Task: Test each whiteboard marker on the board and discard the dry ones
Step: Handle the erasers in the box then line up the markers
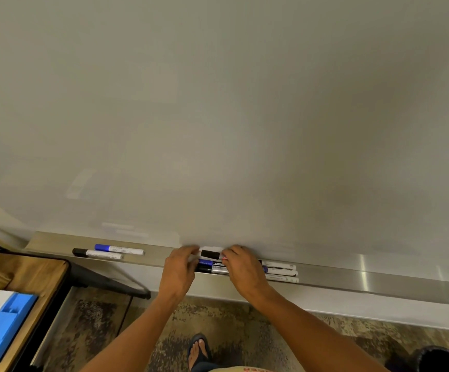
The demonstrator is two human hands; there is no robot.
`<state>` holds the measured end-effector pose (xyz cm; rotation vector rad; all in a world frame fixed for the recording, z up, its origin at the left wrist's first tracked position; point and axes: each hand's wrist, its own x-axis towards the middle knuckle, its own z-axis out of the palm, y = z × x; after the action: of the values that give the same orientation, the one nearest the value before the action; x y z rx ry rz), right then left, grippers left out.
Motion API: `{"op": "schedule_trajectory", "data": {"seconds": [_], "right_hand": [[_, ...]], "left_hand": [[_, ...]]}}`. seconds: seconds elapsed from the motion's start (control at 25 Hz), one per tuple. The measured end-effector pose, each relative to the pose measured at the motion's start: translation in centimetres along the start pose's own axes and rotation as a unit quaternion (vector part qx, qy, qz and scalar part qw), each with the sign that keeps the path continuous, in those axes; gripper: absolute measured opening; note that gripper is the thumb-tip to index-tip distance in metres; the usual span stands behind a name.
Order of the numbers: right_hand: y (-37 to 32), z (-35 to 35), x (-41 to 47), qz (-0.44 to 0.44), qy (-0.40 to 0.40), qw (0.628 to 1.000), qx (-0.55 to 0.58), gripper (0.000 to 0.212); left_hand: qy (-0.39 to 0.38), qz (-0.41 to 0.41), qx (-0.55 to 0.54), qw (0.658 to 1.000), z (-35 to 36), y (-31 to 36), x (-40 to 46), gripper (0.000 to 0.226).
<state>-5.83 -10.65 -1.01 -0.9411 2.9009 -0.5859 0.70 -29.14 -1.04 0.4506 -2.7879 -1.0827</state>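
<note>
A blank whiteboard [218, 116] fills most of the view, with a metal tray [352, 275] along its bottom edge. My left hand [177, 272] and my right hand [244, 269] together hold a black-capped marker [210, 254] just above the tray, one hand at each end. Under the hands lie several more markers [279, 271], a blue one and a black one among them, partly hidden. Further left on the tray rest a blue-capped marker [118, 248] and a black-capped marker [97, 253].
A wooden table [38, 275] stands at the lower left with a blue and white plastic organiser [0, 326] on it. A dark bin rim [443, 358] shows at the bottom right. My sandalled foot [199, 350] stands on a patterned carpet.
</note>
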Motion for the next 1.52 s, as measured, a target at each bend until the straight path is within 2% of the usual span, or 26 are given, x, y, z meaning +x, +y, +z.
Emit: {"op": "schedule_trajectory", "data": {"seconds": [0.2, 0.4, 0.56, 1.04, 1.2, 1.36, 1.52], "right_hand": [[-1.0, 1.1, 0.2, 0.013, 0.002, 1.0, -0.017, 0.035], [-1.2, 2.3, -0.3, 0.025, 0.003, 1.0, -0.013, 0.041], [-1.2, 2.8, -1.0, 0.028, 0.002, 1.0, -0.008, 0.046], [-2.4, 2.4, -1.6, 0.056, 0.005, 0.998, 0.001, 0.045], [-2.9, 2.4, -1.6, 0.069, 0.021, 0.997, 0.017, 0.036], [-3.8, 2.2, -1.2, 0.041, 0.04, 0.998, 0.026, 0.029], [-4.3, 1.6, -0.7, -0.003, 0.031, 0.999, 0.038, 0.032]], "left_hand": [[-0.023, -0.01, -0.034, 0.999, -0.1, -0.1, 0.1, 0.026], [-0.024, -0.016, -0.023, 0.999, 0.3, -0.1, 0.7, 0.019], [-0.03, -0.004, -0.009, 1.0, 0.6, -0.5, 0.9, 0.023], [-0.019, -0.003, -0.038, 0.999, 1.0, -0.9, 0.9, 0.02], [0.0, 0.008, -0.053, 0.999, 1.0, -1.1, 1.0, 0.016], [-0.001, 0.019, -0.052, 0.998, 0.9, -1.4, 1.2, 0.013], [-0.004, 0.024, -0.054, 0.998, 0.7, -1.6, 1.4, 0.013]]}}
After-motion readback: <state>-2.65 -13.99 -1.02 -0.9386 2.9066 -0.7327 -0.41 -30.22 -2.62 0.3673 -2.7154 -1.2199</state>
